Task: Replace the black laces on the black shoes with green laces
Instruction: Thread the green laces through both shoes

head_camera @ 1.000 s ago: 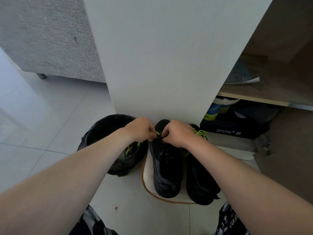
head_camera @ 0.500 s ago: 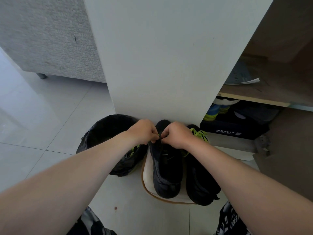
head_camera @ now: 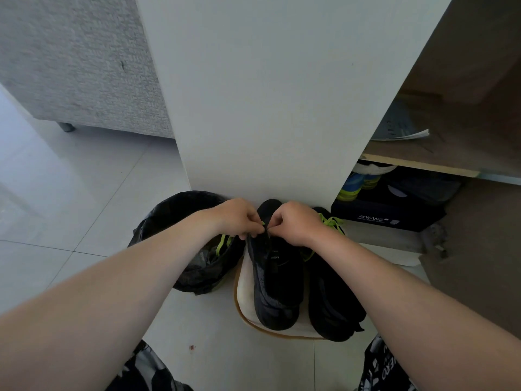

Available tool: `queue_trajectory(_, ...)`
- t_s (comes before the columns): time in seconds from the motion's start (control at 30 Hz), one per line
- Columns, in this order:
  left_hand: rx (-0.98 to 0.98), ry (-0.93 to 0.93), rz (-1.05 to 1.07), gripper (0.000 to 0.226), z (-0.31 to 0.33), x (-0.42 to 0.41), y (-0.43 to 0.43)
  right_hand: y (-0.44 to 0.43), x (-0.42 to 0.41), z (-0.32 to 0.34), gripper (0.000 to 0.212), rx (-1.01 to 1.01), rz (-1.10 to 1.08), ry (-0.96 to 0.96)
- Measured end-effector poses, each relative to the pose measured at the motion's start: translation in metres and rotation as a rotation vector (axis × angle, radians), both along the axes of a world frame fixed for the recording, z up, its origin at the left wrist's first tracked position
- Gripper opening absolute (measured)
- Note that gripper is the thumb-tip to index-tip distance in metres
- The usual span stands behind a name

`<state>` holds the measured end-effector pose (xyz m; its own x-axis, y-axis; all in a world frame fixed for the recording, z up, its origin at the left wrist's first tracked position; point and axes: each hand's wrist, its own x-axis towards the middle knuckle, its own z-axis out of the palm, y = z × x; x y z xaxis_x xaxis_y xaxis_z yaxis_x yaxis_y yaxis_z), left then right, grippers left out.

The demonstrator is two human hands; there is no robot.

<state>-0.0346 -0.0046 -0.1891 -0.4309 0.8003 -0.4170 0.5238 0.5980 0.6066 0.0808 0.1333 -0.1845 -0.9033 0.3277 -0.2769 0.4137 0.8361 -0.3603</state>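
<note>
L hand (head_camera: 239, 218) & R hand (head_camera: 293, 222): each grip curled tight, pinching the green lace (head_camera: 222, 245) at the top of a black shoe (head_camera: 277, 277). Shoe sits on a white mat (head_camera: 244, 289), next to the bin (head_camera: 174, 215).

Domestic interior, probably an entrance hall: glossy white floor tiles (head_camera: 84, 179), a grey upholstered sofa (head_camera: 84, 66) on a metal leg (head_camera: 66, 127), and an open shoe cupboard (head_camera: 282, 94) whose wooden shelf (head_camera: 465, 148) lies above an AOKANG shoebox (head_camera: 375, 218).
</note>
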Motion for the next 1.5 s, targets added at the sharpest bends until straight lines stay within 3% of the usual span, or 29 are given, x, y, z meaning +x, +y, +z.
queue_trajectory(0.07,0.006,0.035,-0.017,0.009,0.000,-0.001,-0.001,-0.001,-0.001,0.000,0.008,0.020,0.012,-0.009)
queue_trajectory(0.23,-0.022,0.360,-0.106,0.015,0.000,0.011,0.006,-0.004,-0.003,0.003,0.014,0.079,0.063,-0.046)
queue_trajectory(0.33,-0.051,0.299,-0.084,0.032,-0.001,0.020,0.012,-0.004,-0.001,0.004,0.014,0.096,0.089,-0.076)
queue_trajectory(0.47,-0.085,0.384,-0.095,0.057,0.000,0.021,0.013,0.003,0.002,0.007,0.012,0.090,0.098,-0.087)
queue_trajectory(0.63,-0.154,0.303,-0.051,0.076,0.006,0.027,0.016,0.007,0.004,0.011,0.009,0.016,0.061,-0.068)
queue_trajectory(0.83,-0.177,0.327,0.036,0.055,0.011,0.035,0.021,0.006,0.002,0.012,0.006,0.001,0.065,-0.076)
queue_trajectory(1.0,-0.271,0.050,0.127,0.020,0.019,0.029,0.016,0.019,0.003,0.015,0.014,-0.030,0.037,-0.069)
queue_trajectory(1.13,-0.316,-0.214,0.227,0.024,0.023,0.029,0.013,0.029,0.007,0.015,0.019,-0.150,-0.103,0.035)
queue_trajectory(1.27,-0.281,-0.324,0.279,0.026,0.022,0.026,0.011,0.026,0.008,0.016,0.015,-0.321,-0.371,0.258)
queue_trajectory(1.33,-0.294,-0.325,0.258,0.029,0.022,0.029,0.012,0.016,0.006,0.015,0.018,-0.552,-0.488,0.365)
queue_trajectory(1.47,-0.332,-0.301,0.243,0.031,0.024,0.034,0.014,-0.002,0.003,0.024,0.023,-1.263,-0.666,0.425)
queue_trajectory(1.5,-0.352,-0.291,0.243,0.029,0.025,0.033,0.013,0.001,0.002,0.028,0.023,-1.310,-0.724,0.443)
